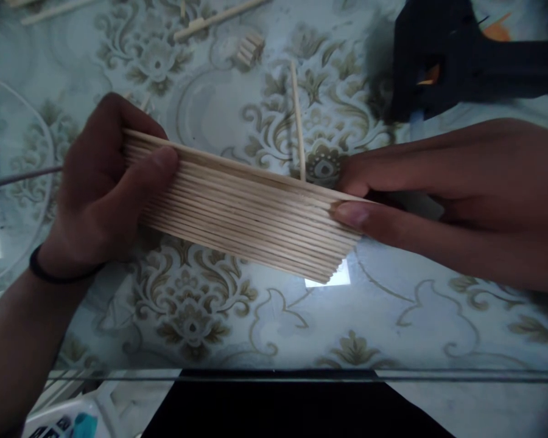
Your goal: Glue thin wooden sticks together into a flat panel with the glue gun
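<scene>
A flat panel of thin wooden sticks (251,210), laid side by side, is held between my two hands above the table, sloping down to the right. My left hand (114,188) wraps round its left end, thumb on top. At the right end my right hand (420,201) pinches the upper corner, thumb on the face and the other fingers behind. The panel's right edge is slanted and slightly stepped. Beyond its upper edge a single wooden stick (298,121) points away from me; its near end meets the panel's edge in view, and I cannot tell whether they touch.
A black glue gun (433,61) lies at the upper right, behind my right hand. Short stick pieces (249,50) sit in a small bundle at the back, near longer sticks (219,19). The glass tabletop (274,340) over patterned cloth ends just in front of me.
</scene>
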